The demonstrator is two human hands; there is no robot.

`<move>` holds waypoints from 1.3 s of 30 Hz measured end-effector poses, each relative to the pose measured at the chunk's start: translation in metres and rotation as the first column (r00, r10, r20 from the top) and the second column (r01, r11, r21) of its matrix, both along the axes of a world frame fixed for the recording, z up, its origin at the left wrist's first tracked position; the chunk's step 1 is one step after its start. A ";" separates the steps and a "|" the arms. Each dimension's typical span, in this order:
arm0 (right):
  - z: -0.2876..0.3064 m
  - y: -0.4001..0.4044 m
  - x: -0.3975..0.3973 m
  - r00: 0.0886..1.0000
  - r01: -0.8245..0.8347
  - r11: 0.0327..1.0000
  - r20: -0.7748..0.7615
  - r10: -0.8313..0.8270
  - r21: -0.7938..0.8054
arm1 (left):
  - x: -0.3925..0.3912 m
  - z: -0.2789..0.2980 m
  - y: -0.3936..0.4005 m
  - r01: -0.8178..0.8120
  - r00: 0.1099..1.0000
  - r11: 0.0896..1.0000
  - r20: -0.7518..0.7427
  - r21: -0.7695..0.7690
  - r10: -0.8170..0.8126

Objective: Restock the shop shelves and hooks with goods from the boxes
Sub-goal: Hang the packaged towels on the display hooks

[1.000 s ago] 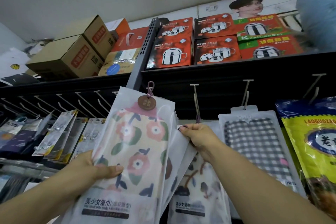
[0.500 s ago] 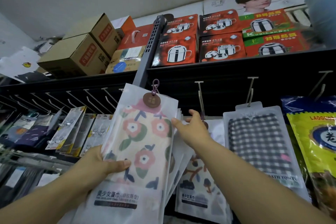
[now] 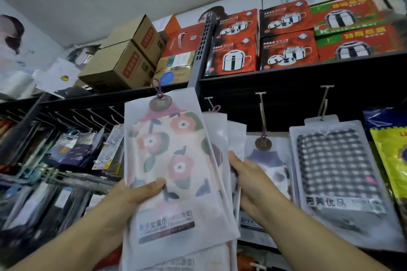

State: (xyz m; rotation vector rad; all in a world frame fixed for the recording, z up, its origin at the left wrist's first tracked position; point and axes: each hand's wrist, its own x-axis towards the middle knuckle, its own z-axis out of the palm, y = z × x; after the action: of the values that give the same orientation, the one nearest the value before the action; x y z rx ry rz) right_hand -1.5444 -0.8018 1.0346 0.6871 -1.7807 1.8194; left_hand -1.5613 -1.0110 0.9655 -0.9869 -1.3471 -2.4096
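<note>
My left hand [image 3: 132,196] grips a stack of frosted towel packets [image 3: 171,160], thumb across the front one, which has a red flower print and a brown round tag on a purple loop. My right hand [image 3: 251,180] is at the stack's right edge, thumb on a rear packet [image 3: 235,136] and fingers hidden behind it. Just right of that hand, one more floral packet [image 3: 271,165] hangs by its loop from a white hook [image 3: 261,105] on the black panel.
A checked towel packet [image 3: 337,165] hangs to the right, then a yellow bag [image 3: 392,156]. Bare hooks [image 3: 83,116] line the panel at left above small hanging goods. The top shelf holds red pot boxes [image 3: 233,57] and cardboard cartons [image 3: 123,66].
My right hand let go of the packet it held up at the hook, which now hangs there, and came down to the stack's right edge. The stack rose slightly.
</note>
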 end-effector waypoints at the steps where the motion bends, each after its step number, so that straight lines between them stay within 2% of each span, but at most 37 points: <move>1: -0.003 -0.005 0.000 0.998 0.052 0.999 -0.024 -0.052 -0.010 | 0.002 -0.006 -0.001 0.012 1.000 1.000 0.015 -0.008 -0.012; 4: -0.009 -0.016 0.002 0.983 0.169 0.985 -0.063 -0.170 -0.030 | 0.009 -0.024 -0.005 0.039 0.997 0.997 0.071 -0.068 -0.034; 7: -0.013 -0.019 0.007 0.956 0.271 0.954 -0.084 -0.282 -0.128 | 0.019 -0.044 -0.018 0.045 0.992 0.994 0.118 -0.100 -0.033; 10: -0.018 -0.017 0.014 0.946 0.298 0.938 -0.077 -0.316 -0.178 | 0.027 -0.068 -0.034 0.078 0.987 0.982 0.155 -0.173 -0.051; 15: -0.038 -0.009 0.035 0.885 0.422 0.892 -0.138 -0.444 -0.159 | 0.046 -0.116 -0.062 -0.060 0.975 0.979 0.198 -0.193 0.098; 19: -0.056 -0.003 0.049 0.810 0.556 0.827 -0.169 -0.562 -0.082 | 0.047 -0.140 -0.091 -0.265 0.898 0.959 0.337 -0.103 0.284; 23: -0.063 -0.014 0.057 0.865 0.497 0.868 -0.088 -0.494 0.015 | 0.045 -0.135 -0.118 -0.353 0.860 0.935 0.378 -0.046 0.343; 26: -0.071 -0.039 0.064 0.922 0.386 0.921 -0.036 -0.385 0.045 | 0.056 -0.119 -0.123 -0.282 0.903 0.959 0.328 -0.034 0.277; 30: -0.092 -0.076 0.068 0.959 0.283 0.959 0.003 -0.283 -0.019 | 0.081 -0.113 -0.114 -0.158 0.954 0.987 0.253 -0.033 0.161; 33: -0.113 -0.096 0.071 0.957 0.289 0.953 0.007 -0.290 -0.090 | 0.095 -0.122 -0.106 -0.114 0.969 0.992 0.212 -0.061 0.124; 36: -0.126 -0.106 0.071 0.939 0.345 0.932 0.018 -0.345 -0.111 | 0.102 -0.129 -0.102 -0.164 0.964 0.985 0.202 -0.051 0.171; 39: -0.131 -0.112 0.073 0.943 0.334 0.937 0.031 -0.332 -0.104 | 0.108 -0.133 -0.100 -0.209 0.963 0.977 0.167 -0.041 0.213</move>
State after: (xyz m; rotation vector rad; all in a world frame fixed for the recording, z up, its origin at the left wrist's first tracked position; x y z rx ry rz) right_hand -1.4713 -0.9138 0.9033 0.3083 -1.6740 1.6742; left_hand -1.4530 -1.1110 0.8324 -0.6164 -1.4579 -2.3640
